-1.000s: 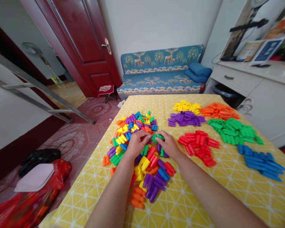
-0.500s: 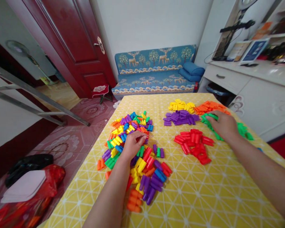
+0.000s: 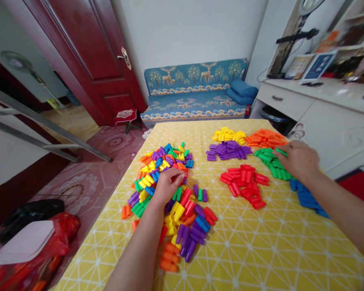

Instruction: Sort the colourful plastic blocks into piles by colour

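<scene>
My right hand (image 3: pixel 300 161) is closed with a small green plastic piece (image 3: pixel 280 152) at its fingertips, above the right part of the green pile (image 3: pixel 271 163). These pieces look like short bullet-shaped tubes, many joined in pairs. My left hand (image 3: pixel 167 186) rests over a large mixed-colour pile (image 3: pixel 157 161), thumb and fingers pinched together; whatever is between them is hidden. Near it lie yellow pieces (image 3: pixel 177 211) and purple pieces (image 3: pixel 190 238). Partly behind my right forearm is a blue pile (image 3: pixel 307 199).
Red (image 3: pixel 245 184), purple (image 3: pixel 229 150), yellow (image 3: pixel 229 135) and orange (image 3: pixel 265 138) piles lie on the yellow patterned tablecloth (image 3: pixel 230 258). Beyond the table stand a blue sofa (image 3: pixel 197 91) and a white cabinet (image 3: pixel 336 133). A metal ladder (image 3: pixel 63 133) leans at the left.
My right hand has moved slightly right, off the green pile, with a green piece at its fingertips. The blue pile now shows more. My left hand stays over the mixed pile.
</scene>
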A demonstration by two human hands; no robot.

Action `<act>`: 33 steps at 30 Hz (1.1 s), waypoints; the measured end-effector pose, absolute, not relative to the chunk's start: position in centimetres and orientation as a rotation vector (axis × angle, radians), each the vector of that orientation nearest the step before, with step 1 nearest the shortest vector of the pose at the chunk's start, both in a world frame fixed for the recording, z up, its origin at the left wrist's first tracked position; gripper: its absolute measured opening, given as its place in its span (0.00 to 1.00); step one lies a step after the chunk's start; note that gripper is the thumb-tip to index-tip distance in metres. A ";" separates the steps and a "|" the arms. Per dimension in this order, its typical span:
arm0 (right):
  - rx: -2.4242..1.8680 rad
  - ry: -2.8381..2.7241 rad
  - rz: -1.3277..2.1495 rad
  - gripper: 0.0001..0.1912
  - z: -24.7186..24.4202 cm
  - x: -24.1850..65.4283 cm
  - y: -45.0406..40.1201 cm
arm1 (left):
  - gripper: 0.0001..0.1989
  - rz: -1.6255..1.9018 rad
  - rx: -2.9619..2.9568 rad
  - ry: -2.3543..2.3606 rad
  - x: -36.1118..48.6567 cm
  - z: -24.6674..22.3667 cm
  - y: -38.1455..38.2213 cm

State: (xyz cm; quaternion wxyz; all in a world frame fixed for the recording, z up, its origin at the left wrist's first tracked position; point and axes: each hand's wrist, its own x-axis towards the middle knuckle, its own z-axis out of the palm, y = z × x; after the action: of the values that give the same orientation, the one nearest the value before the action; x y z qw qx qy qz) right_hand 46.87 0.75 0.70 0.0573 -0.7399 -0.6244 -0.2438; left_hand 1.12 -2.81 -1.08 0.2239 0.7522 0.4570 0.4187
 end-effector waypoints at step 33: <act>-1.178 -2.463 0.542 0.61 -3.0 19.0 -10.3 | 0.19 1.397 1.551 1.162 0.5 -0.2 -3.5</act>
State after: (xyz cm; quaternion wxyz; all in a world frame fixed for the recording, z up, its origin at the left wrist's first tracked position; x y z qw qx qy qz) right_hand 19.00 -10.32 -3.04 0.1780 -0.4166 -0.8707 0.1915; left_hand 0.52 -3.47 -0.18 0.3676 0.6037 0.4525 0.5438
